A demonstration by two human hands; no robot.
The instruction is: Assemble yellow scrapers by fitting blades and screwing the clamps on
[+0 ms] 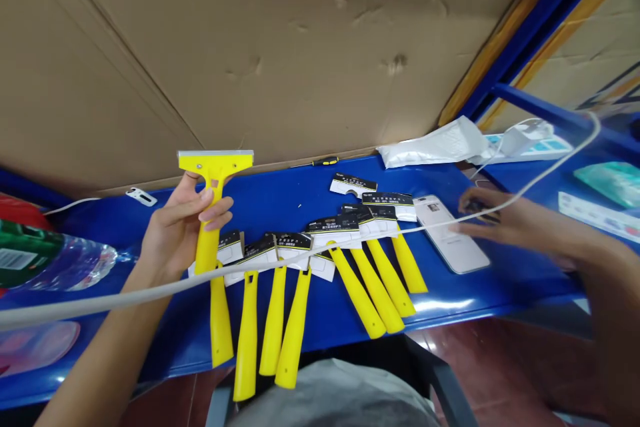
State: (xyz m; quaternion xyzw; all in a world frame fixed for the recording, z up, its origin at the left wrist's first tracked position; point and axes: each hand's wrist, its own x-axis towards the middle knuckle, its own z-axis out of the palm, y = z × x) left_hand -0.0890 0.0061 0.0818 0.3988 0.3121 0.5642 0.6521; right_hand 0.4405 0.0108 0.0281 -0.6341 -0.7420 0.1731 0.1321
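My left hand (175, 227) is closed around the handle of a yellow scraper (215, 173), held upright with its wide head on top. Below it on the blue table, several yellow scrapers (285, 327) lie in a row, handles toward me, their heads hidden by black-and-white cards (330, 230). Blurred by motion, my right hand (493, 217) is at the right, just past a white phone (453, 233). Its fingers are closed around something small and dark that I cannot make out.
A white cable (380, 235) crosses the view in front of the scrapers. A screwdriver (325, 161) and a white plastic bag (435, 143) lie at the back, along the cardboard (300, 47). A plastic bottle (60, 260) lies at left, with a small white piece (141, 197) behind.
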